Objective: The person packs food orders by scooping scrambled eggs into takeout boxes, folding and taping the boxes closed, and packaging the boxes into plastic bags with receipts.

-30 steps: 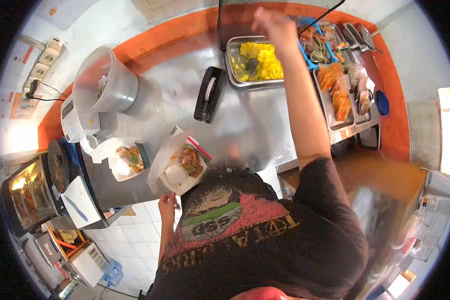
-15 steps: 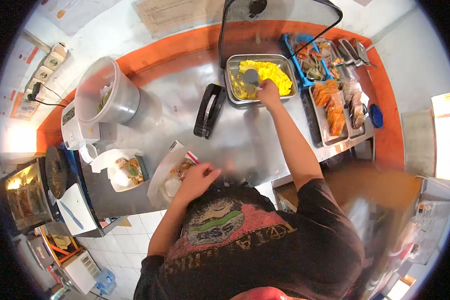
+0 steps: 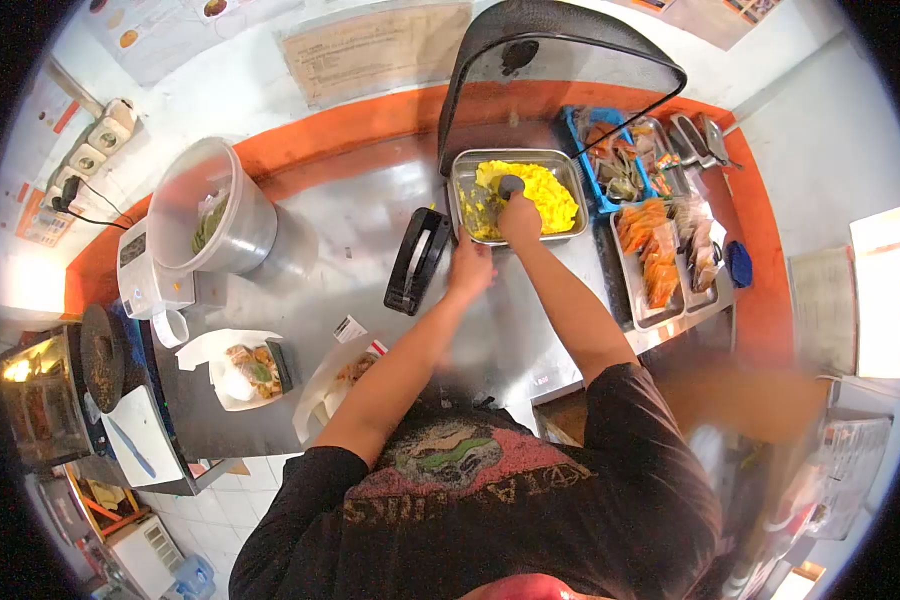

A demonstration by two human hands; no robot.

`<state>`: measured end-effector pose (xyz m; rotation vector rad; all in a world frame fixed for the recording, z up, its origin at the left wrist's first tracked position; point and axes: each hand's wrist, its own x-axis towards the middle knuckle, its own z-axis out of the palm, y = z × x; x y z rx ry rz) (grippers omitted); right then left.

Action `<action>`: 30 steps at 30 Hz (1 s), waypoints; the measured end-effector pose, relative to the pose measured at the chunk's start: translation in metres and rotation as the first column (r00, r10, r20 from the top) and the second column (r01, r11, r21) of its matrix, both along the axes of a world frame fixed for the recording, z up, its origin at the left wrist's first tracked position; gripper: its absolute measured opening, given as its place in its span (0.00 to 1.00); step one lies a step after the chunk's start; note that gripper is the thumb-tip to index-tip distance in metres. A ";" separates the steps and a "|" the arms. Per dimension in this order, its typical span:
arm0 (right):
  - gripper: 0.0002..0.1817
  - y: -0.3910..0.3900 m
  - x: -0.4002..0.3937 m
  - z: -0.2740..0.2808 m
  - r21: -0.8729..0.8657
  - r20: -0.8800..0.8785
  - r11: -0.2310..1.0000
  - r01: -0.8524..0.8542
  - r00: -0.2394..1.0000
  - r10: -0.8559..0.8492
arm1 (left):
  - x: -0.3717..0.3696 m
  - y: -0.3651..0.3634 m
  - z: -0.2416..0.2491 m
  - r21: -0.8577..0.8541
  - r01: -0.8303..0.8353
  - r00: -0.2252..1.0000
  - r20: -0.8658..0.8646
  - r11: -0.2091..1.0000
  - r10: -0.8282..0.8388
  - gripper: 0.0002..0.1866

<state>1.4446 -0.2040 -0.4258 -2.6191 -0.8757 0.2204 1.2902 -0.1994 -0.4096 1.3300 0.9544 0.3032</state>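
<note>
My right hand [image 3: 520, 220] is closed around the handle of a grey scoop [image 3: 510, 187], whose round head is over the yellow crumbly food [image 3: 548, 192]. That food fills much of a rectangular metal tray [image 3: 582, 230], mostly its right side. At the tray's near left corner is my left hand [image 3: 471, 268], slightly blurred, with its fingers stretched toward the rim and the thumb apart. A black oblong device [image 3: 417, 262] with a pale strip lies just left of that hand. My left forearm passes over an open paper food box [image 3: 320, 400], partly hiding its contents.
Another open food box [image 3: 206, 350] sits at the left, near a clear plastic bucket [image 3: 260, 225]. Right of the tray are a blue basket [image 3: 588, 160] of packets and metal trays of bagged orange food [image 3: 650, 250]. A black-rimmed mesh cover [image 3: 450, 95] rises behind.
My left hand has moved from the near food box up to the tray's corner. My right hand has shifted slightly left with the scoop, and the view has tilted upward.
</note>
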 end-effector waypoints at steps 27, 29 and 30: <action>0.06 -0.075 0.005 0.056 0.315 -0.926 0.909 0.273 0.296 0.233 | -0.153 -0.045 0.052 -0.076 0.385 0.915 0.158 0.920 -0.370 0.21; 0.05 -0.092 -0.021 0.077 0.299 -0.947 0.936 0.184 0.174 0.268 | -0.215 -0.062 0.060 0.078 0.276 0.952 0.116 0.958 -0.284 0.14; 0.05 -0.098 -0.047 0.084 0.269 -0.953 0.957 0.108 0.175 0.248 | -0.244 -0.066 0.065 0.314 0.150 0.983 0.050 0.937 -0.174 0.12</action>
